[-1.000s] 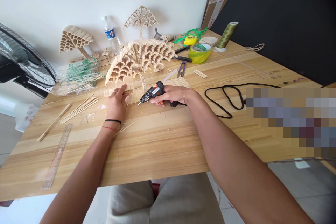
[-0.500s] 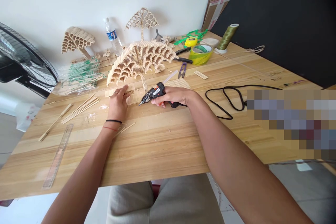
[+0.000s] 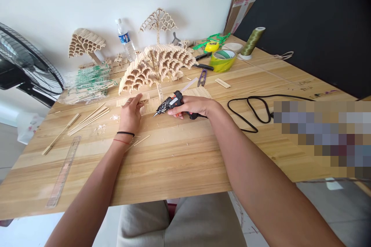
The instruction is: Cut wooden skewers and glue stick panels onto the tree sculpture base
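My right hand (image 3: 193,105) is closed around a black hot glue gun (image 3: 169,103), its metal tip pointing left and down at the wooden table (image 3: 179,154). My left hand (image 3: 130,112) rests on the table just left of that tip, fingers pinched on a small wooden stick piece at the edge of a flat mat of sticks (image 3: 132,100). Right behind both hands stands a large umbrella-shaped model made of sticks (image 3: 158,65) on a thin post.
Loose sticks (image 3: 87,119) and a clear ruler (image 3: 63,171) lie to the left. Two smaller stick models (image 3: 85,42), a water bottle (image 3: 124,39), tape roll (image 3: 222,60), thread spool (image 3: 251,41) and snips (image 3: 202,77) stand behind. The gun's black cord (image 3: 255,108) loops right. A fan (image 3: 26,65) stands left.
Almost nothing has changed; both hands hold their places, and the view has only shifted slightly.
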Action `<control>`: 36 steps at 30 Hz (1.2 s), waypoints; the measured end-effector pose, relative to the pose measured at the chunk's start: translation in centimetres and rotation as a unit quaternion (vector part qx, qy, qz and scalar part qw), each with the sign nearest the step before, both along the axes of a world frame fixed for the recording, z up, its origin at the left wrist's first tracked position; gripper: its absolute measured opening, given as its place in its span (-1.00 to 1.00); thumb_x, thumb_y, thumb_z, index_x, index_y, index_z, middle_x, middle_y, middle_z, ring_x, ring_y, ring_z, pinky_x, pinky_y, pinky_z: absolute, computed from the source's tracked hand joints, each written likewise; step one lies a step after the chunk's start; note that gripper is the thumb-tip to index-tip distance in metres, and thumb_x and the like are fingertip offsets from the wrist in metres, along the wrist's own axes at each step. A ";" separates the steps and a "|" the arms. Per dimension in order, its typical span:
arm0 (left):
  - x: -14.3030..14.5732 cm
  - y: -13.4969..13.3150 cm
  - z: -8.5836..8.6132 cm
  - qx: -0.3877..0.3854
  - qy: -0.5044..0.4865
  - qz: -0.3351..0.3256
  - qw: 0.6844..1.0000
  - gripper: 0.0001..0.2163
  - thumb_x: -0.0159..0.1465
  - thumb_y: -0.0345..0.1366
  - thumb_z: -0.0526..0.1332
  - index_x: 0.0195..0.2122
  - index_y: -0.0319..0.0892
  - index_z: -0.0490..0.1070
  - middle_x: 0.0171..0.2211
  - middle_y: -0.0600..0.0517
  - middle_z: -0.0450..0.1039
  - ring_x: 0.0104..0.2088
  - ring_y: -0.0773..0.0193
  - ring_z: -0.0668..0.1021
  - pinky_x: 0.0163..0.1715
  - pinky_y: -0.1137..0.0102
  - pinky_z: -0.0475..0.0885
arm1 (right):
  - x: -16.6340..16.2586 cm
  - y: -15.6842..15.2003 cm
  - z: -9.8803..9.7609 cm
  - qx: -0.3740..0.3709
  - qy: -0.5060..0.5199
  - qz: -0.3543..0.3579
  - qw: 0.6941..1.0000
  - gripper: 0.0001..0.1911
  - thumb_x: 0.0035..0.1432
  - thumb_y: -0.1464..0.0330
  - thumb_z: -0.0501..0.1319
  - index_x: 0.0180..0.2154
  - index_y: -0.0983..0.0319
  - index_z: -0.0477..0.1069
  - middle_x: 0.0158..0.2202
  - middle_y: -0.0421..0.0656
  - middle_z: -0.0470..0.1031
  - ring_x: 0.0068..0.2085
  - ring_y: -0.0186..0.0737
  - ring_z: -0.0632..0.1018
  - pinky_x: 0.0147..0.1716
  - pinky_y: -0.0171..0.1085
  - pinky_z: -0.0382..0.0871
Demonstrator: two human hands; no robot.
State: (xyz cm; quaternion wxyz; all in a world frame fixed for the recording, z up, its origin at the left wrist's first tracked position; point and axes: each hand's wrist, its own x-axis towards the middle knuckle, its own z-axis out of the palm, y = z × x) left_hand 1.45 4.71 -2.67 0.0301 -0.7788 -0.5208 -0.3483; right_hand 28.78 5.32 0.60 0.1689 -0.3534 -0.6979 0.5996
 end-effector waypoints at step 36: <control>0.8 -2.3 0.2 0.012 -0.011 0.012 1.000 -0.63 0.34 -0.45 0.12 0.15 -0.23 0.47 -0.09 -0.15 0.66 -0.21 0.16 0.70 -0.14 0.29 0.61 | 0.1 0.1 -0.5 0.024 -0.018 0.009 1.000 -0.58 0.06 0.02 0.38 -0.46 0.23 0.38 -0.53 -0.25 0.39 -0.45 -0.29 0.40 -0.37 -0.24 0.25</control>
